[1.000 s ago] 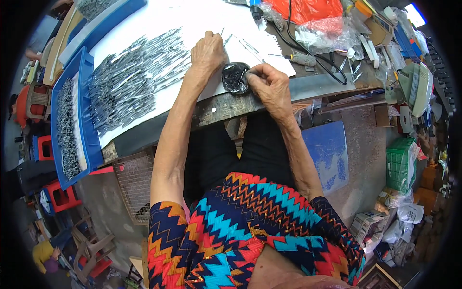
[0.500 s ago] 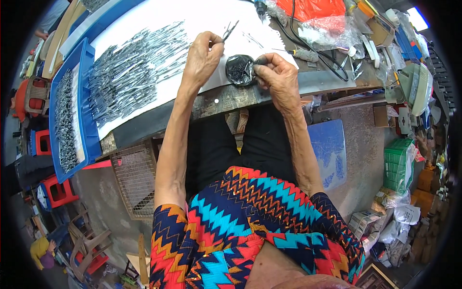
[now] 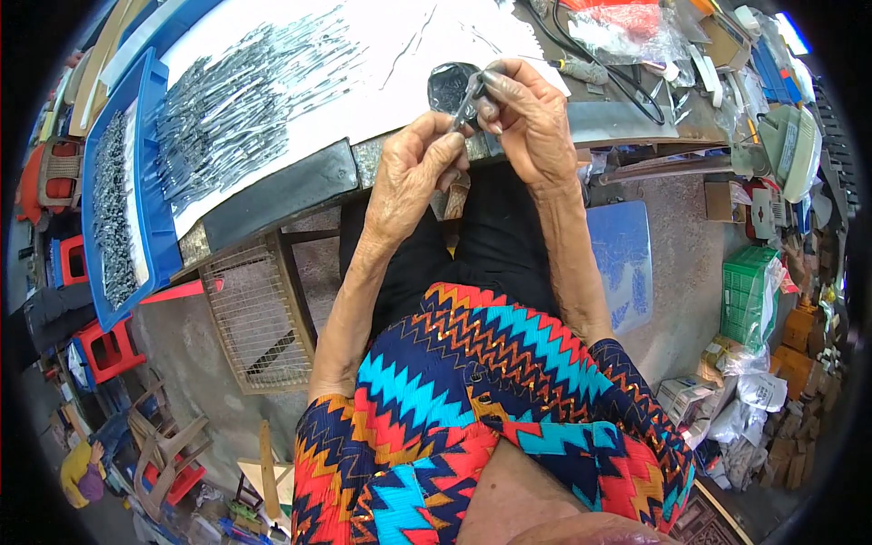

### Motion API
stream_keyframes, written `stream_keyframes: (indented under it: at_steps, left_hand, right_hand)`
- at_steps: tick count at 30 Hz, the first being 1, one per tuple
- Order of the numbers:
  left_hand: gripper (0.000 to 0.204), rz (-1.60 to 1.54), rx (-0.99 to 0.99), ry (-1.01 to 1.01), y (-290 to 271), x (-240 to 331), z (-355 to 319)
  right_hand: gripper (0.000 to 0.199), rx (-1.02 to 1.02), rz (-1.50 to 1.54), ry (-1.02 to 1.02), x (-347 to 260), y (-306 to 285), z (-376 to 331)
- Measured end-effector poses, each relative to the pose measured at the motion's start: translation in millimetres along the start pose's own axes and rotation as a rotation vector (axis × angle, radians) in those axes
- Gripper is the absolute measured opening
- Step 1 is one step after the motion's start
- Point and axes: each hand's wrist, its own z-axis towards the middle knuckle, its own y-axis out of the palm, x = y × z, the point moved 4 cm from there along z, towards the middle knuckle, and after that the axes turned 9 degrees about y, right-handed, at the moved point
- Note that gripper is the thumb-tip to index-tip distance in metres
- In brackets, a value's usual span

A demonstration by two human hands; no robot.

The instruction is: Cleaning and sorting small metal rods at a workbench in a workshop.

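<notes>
1. Upper centre, the left hand [image 3: 409, 174] and right hand [image 3: 536, 113] meet, pinching a slim piece [image 3: 467, 111]; fingers hide its ends.
2. Just beyond, the right hand partly covers a shiny black container [image 3: 438, 91]; I can't make out its contents.
3. Upper left, a blue tray [image 3: 186, 25] is cut off.

There are two bare hands [image 3: 409, 173] beside one round, black, plastic-lined dish [image 3: 447, 89], uncountably many thin dark rods [image 3: 236, 118] and one blue plastic tray [image 3: 163, 254] to its left, one wire-mesh panel [image 3: 254, 313] below left, and one green plastic crate [image 3: 747, 300] and one flat blue board [image 3: 622, 259] below right.
</notes>
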Motion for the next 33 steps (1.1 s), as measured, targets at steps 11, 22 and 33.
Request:
stream_keyframes:
  at_steps: [11, 22, 33]
  left_hand:
    - [0.020, -0.124, -0.038, -0.071, 1.0, -11.1, -7.8]
    - [0.023, -0.212, -0.044, -0.090, 2.1, -14.2, -11.8]
    - [0.022, -0.131, -0.085, -0.163, 1.1, -20.9, -17.2]
  right_hand:
    - [0.016, -0.015, 0.083, 0.052, 11.2, -5.1, -4.1]
    - [0.012, 0.012, 0.102, 0.086, 16.6, -6.1, -5.6]
    - [0.008, 0.140, -0.317, 0.053, 19.7, -10.1, -24.6]
